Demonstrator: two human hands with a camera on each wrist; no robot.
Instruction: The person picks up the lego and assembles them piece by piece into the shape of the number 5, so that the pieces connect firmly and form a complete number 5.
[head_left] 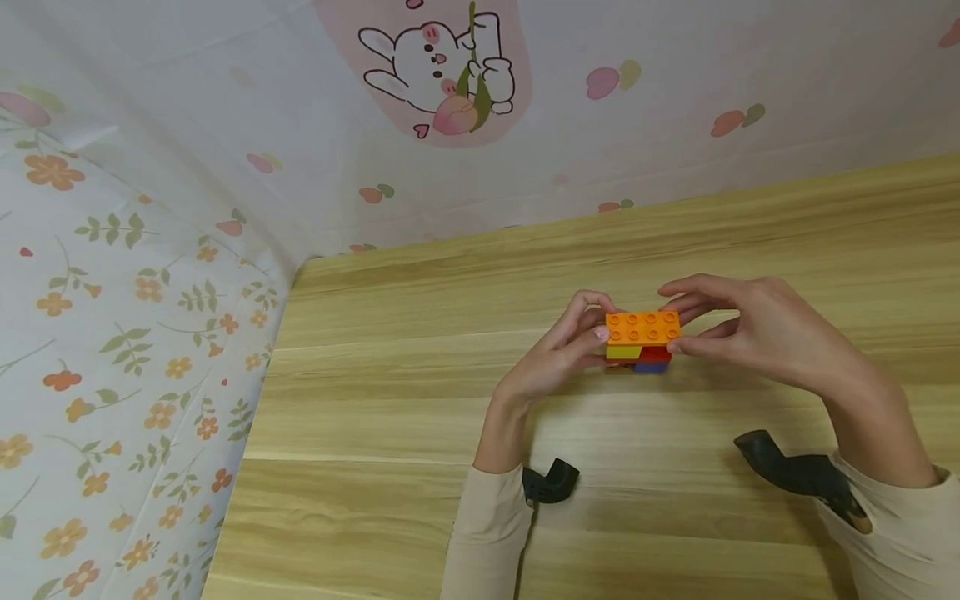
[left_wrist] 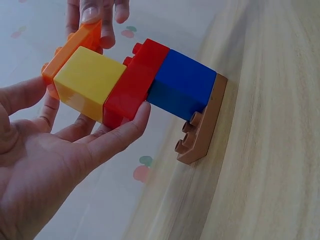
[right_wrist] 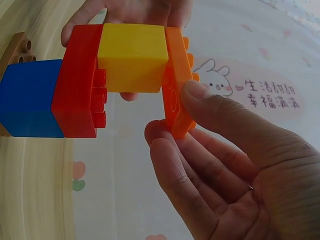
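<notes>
A tower of toy building bricks stands on the wooden table. Its base is a flat brown brick (left_wrist: 202,135), with a blue brick (left_wrist: 183,82) on one end. Above these lie a red brick (left_wrist: 137,82), a yellow brick (left_wrist: 90,80) and, topmost, an orange brick (head_left: 641,327) with studs upward. My left hand (head_left: 558,354) holds the tower from the left, its thumb at the orange brick and its fingers along the yellow and red ones. From the right, my right hand (head_left: 772,333) pinches the overhanging end of the orange brick between thumb and fingers.
The wooden table (head_left: 375,383) reaches back to a white cloth (head_left: 300,108) printed with a rabbit and peaches. Flowered cloth (head_left: 150,375) hangs at the left. Black curved pieces (head_left: 551,483) jut from both sleeves near the wrists.
</notes>
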